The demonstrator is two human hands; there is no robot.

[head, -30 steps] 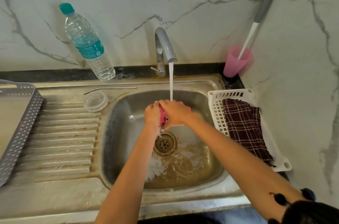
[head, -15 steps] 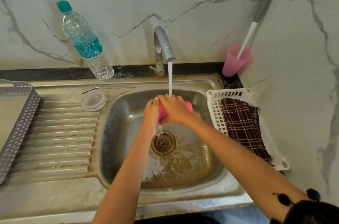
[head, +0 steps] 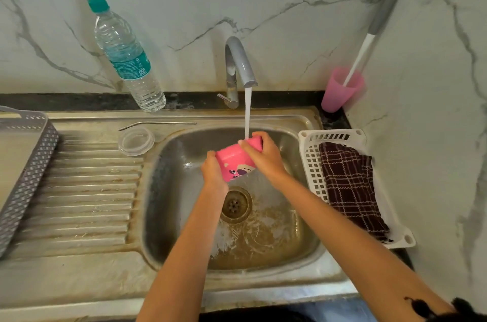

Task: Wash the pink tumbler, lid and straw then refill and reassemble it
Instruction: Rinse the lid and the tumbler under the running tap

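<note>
Pink tumbler (head: 233,159) under tap stream (head: 247,113)

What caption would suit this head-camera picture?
Rinsing: left hand and right hand hold the pink tumbler under the running tap.

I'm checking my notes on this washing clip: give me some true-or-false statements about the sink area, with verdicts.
1. The left hand and right hand both hold the pink tumbler under the running tap. True.
2. The clear lid sits on the tumbler. False: it lies on the drainboard.
3. The metal straw lies on the sink ledge behind the lid. True.
4. The water bottle is uncapped. False: its green cap is on.
5. The checked cloth hangs over the tap. False: it lies in the white basket.
</note>
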